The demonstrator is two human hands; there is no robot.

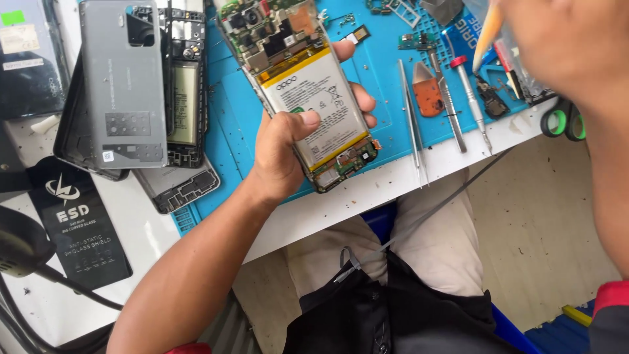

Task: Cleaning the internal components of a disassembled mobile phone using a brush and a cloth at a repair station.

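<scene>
My left hand (288, 147) grips an opened phone (308, 85) with its back cover off, thumb lying on the white battery, fingers wrapped around the far edge. The phone's circuit board and camera modules show at its top end, tilted over the blue work mat (236, 124). My right hand (563, 39) is raised close to the camera at the top right, blurred, pinching a thin orange tool (486, 33) that points down toward the mat.
On the mat lie tweezers (411, 121), a red-capped screwdriver (473, 101), an orange pry pick (427, 95) and small parts. Left of it sit a grey back cover (124, 78), another opened phone (185, 92), a loose frame piece (180, 187) and a black packet (75, 226). Green-handled scissors (563, 121) rest at the table's right edge.
</scene>
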